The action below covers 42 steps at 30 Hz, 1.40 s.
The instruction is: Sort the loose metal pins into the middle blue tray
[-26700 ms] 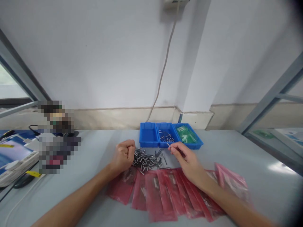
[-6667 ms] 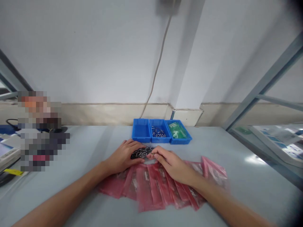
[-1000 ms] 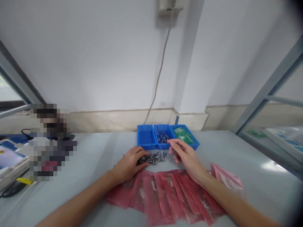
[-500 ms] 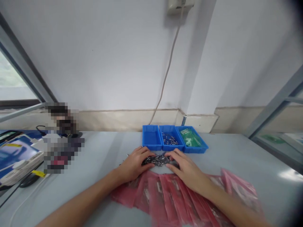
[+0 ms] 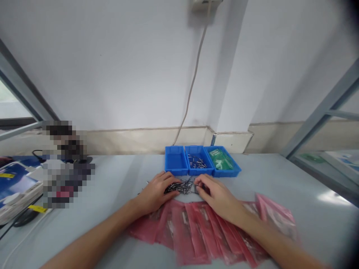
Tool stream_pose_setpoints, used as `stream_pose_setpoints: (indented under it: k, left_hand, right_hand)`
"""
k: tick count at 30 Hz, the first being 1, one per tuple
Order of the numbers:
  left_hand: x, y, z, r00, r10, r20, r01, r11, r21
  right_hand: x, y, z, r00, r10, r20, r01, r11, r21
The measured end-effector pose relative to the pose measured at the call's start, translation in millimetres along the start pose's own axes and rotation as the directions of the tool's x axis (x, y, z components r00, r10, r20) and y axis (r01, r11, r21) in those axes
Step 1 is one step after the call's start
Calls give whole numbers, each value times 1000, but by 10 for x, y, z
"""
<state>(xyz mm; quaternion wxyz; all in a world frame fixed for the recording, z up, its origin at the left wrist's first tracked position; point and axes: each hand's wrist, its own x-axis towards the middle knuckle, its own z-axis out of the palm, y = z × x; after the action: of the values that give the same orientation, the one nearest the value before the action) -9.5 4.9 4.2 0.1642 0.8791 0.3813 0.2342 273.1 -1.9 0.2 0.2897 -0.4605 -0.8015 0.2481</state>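
Note:
A loose pile of small, thin metal pins (image 5: 183, 186) lies on the table in front of me. My left hand (image 5: 157, 191) rests around the pile's left side, thumb and fingers apart, touching the pins. Some pins poke out beyond its back. At the pile's right edge, my right hand (image 5: 214, 192) has thumb and fingertips drawn together in a pinch. Whatever is between them is too small to make out. Under and in front of my wrists lie several pink plastic bags (image 5: 192, 233), spread in an overlapping row with small parts inside.
Three blue trays stand behind the pile: an empty left tray (image 5: 176, 172), a middle tray (image 5: 199, 172) with metal pins, and a right tray (image 5: 227, 174) with a green bag. At left are a power strip (image 5: 24, 196), cables and a blurred person. A wall (image 5: 134, 74) closes off the back.
My right fingers, earlier spread at the pile's right edge, have closed into a pinch. My left hand stays around the pile. The whole view has shifted slightly.

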Motion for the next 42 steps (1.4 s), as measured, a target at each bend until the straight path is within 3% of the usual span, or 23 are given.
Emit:
stream_pose_setpoints:
  k: [11, 42]
  left_hand:
    - [-2, -35, 24, 1000, 11, 5, -11, 1000, 6]
    - [-8, -34, 14, 1000, 10, -12, -10, 1000, -3]
  right_hand:
    - [-9, -67, -49, 992, 88, -86, -83, 995, 51]
    - [4, 22, -74, 976, -61, -211, 72, 996, 43]
